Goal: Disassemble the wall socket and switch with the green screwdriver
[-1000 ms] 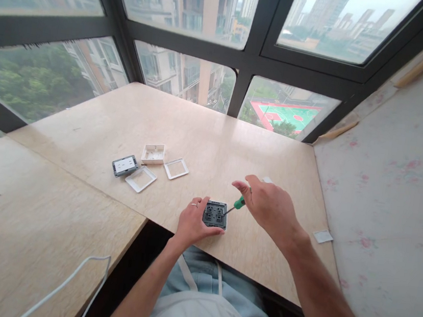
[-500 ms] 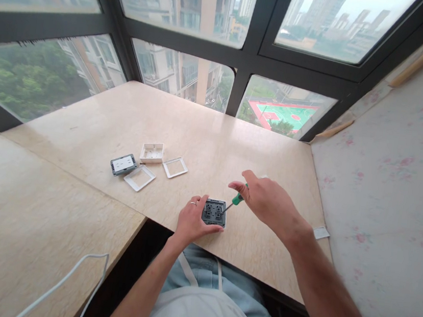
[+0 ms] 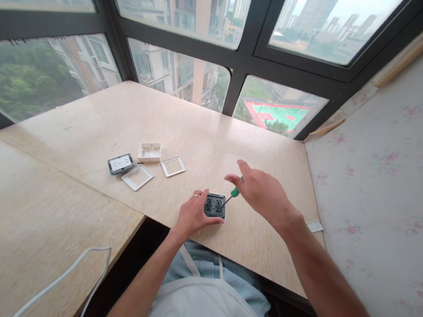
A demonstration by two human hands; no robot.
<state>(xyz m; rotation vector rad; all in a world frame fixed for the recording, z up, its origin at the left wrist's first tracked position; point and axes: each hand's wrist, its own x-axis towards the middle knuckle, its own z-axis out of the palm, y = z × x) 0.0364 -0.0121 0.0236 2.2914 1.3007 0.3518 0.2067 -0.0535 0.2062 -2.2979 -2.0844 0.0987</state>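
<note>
We have the grey unit [image 3: 215,208] dark side up on the worktop [image 3: 261,252], close to the edge on our side; it is our landmark for every other place. Our left hand [image 3: 191,216] is half spread around the unit's left side, thumb along the near edge and fingertips at the far left corner, bracing it; our right hand [image 3: 267,193], to the right of the unit and above it, is curled on the green-handled screwdriver [image 3: 235,192], though most of that grip is hidden from us.

The screwdriver's tip meets the unit towards its right side; what it bears on is too small to tell. Its shaft slants up to the right; we judge that bringing it more upright would seat the tip better, since a leaning tip may slip; light downward pressure with small wrist turns should serve us better than force; we should press the unit down so that it cannot twist, with the left thumb out of the tip's path.

Left of the unit and beyond it lie 1 socket module [image 3: 120,164], 1 white box [image 3: 149,152] and 2 white frames [image 3: 144,183]; all sit well apart from it.
</note>
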